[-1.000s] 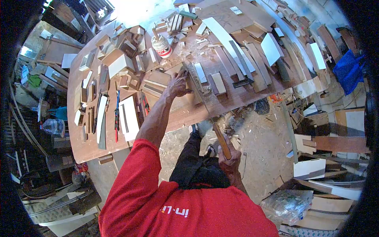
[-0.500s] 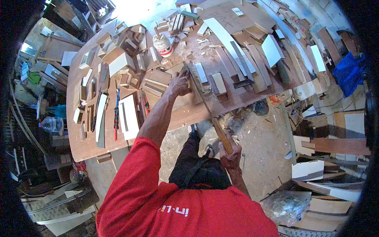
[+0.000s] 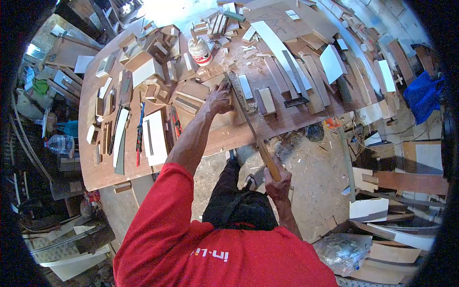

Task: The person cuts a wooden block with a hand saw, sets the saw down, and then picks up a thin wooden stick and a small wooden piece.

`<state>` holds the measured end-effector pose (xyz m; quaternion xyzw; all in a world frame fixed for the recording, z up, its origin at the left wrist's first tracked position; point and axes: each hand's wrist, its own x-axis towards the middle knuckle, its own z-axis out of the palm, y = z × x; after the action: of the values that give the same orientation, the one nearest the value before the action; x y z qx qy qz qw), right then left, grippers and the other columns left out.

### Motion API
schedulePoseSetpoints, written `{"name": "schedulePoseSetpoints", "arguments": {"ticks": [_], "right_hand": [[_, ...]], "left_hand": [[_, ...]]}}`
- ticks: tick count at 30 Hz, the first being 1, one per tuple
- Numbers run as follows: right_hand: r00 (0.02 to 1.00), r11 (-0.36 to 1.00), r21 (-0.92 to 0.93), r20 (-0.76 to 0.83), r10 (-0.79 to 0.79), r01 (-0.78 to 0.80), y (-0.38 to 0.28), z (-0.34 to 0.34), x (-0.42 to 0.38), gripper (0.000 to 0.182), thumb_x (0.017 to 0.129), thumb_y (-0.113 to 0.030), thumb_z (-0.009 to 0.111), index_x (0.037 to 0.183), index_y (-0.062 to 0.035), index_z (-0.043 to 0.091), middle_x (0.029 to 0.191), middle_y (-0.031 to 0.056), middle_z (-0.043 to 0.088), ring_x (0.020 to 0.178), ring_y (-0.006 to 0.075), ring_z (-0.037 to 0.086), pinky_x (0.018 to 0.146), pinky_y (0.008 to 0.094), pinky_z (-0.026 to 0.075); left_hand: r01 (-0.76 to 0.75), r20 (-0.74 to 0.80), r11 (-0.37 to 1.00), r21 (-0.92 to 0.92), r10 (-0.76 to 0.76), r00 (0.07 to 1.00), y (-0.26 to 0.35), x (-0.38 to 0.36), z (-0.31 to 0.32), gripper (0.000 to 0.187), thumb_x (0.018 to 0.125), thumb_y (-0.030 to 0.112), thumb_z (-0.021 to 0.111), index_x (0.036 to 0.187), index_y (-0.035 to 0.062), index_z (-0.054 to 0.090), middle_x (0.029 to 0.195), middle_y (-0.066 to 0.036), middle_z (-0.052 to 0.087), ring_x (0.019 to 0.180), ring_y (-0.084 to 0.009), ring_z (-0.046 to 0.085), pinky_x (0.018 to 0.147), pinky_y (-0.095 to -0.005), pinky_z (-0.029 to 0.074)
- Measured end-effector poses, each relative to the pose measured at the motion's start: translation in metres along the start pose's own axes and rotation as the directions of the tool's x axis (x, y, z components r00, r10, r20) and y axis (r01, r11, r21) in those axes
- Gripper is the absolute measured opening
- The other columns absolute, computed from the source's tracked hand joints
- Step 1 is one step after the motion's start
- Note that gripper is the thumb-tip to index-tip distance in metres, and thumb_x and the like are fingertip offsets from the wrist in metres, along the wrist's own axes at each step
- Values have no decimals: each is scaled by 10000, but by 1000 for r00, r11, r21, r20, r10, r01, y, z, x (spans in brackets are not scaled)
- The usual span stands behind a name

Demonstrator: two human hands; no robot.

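Observation:
A long thin saw (image 3: 246, 118) with a wooden handle (image 3: 269, 162) lies at a slant over the near edge of the wooden table (image 3: 229, 135). My right hand (image 3: 278, 180) is wrapped round the handle, in front of the table edge. My left hand (image 3: 220, 99) presses on the tabletop beside the blade's far end, its fingers bent and together around a small wooden piece that they mostly hide. Left of that hand lie thin wooden strips (image 3: 188, 103). Right of the blade are a white-topped block (image 3: 245, 86) and a pale block (image 3: 267, 101).
A white glue tub (image 3: 200, 51) stands beyond my left hand. Red-and-black clamps (image 3: 139, 134) and a white board (image 3: 155, 137) lie at the left. Long boards (image 3: 282, 52) cover the right side. A plastic bag (image 3: 343, 249) sits on the floor at lower right.
My right hand and the saw handle have moved slightly up and forward, toward the table. My left hand stays at nearly the same place. The whole view has shifted slightly.

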<state>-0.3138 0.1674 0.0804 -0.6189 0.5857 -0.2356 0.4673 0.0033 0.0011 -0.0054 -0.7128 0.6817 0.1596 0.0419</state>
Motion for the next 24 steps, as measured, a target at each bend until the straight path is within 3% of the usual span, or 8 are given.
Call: {"name": "schedulePoseSetpoints", "arguments": {"ticks": [2, 5, 7, 10, 15, 18, 20, 24], "right_hand": [[989, 990, 9, -55, -140, 140, 1, 4, 4, 426, 801, -83, 592, 1223, -21, 584, 866, 199, 673, 754, 233, 677, 677, 324, 511], [999, 980, 197, -11, -37, 38, -5, -2, -11, 428, 797, -82, 595, 1217, -4, 582, 856, 197, 668, 749, 238, 672, 674, 326, 507], [999, 993, 105, -28, -42, 44, -1, 2, 1, 428, 795, -81, 598, 1215, -2, 583, 856, 189, 671, 746, 230, 670, 674, 321, 507], [1000, 999, 36, -16, -22, 23, -1, 1, 7, 427, 792, -81, 600, 1210, -2, 587, 862, 179, 677, 753, 219, 670, 677, 318, 506], [1000, 993, 117, -28, -10, 13, 7, 1, -2, 416, 790, -83, 592, 1199, -4, 592, 865, 181, 676, 761, 210, 664, 678, 332, 507], [969, 970, 45, -76, -237, 240, 7, 8, 15, 421, 787, -120, 566, 1195, -15, 573, 693, 181, 600, 529, 263, 589, 502, 367, 453], [982, 985, -12, -67, -174, 174, 10, 7, 6, 412, 779, -99, 567, 1182, -10, 574, 757, 187, 630, 554, 269, 606, 514, 363, 466], [947, 952, -68, -105, -303, 297, 17, 6, 4, 434, 783, -79, 559, 1215, -37, 569, 836, 174, 663, 586, 298, 625, 552, 352, 492]], "left_hand": [[-38, -33, 999, 1, 38, 999, -7, 7, 5, 949, 648, 487, 806, 1393, 76, 385, 1432, -107, 346, 1265, -390, 378, 958, -548, 446], [-45, -71, 999, 29, 47, 996, -9, 6, 11, 963, 654, 491, 803, 1407, 81, 364, 1428, -110, 351, 1263, -399, 377, 966, -548, 440], [-122, -82, 992, -17, 120, 989, -7, 4, 6, 967, 645, 474, 799, 1399, 43, 373, 1444, -146, 342, 1238, -424, 352, 1033, -508, 348], [26, 17, 998, -59, -25, 1000, 6, -5, -9, 972, 637, 469, 805, 1408, 67, 370, 1469, -129, 317, 1246, -425, 349, 1018, -517, 381], [32, -25, 999, -25, -33, 999, 3, -3, -3, 988, 631, 473, 811, 1427, 116, 347, 1481, -125, 288, 1244, -427, 351, 989, -522, 425], [9, -20, 1000, -23, -9, 1000, 0, -2, 1, 1005, 626, 477, 813, 1432, 117, 333, 1480, -131, 285, 1242, -428, 352, 985, -522, 430], [7, -17, 1000, -22, -8, 1000, 3, -2, -3, 1011, 623, 476, 814, 1431, 108, 331, 1478, -136, 288, 1243, -429, 350, 987, -521, 428], [11, -44, 1000, -21, -12, 999, 0, 0, 2, 1046, 615, 443, 827, 1436, 57, 307, 1442, -106, 343, 1279, -402, 363, 947, -563, 454]]}}
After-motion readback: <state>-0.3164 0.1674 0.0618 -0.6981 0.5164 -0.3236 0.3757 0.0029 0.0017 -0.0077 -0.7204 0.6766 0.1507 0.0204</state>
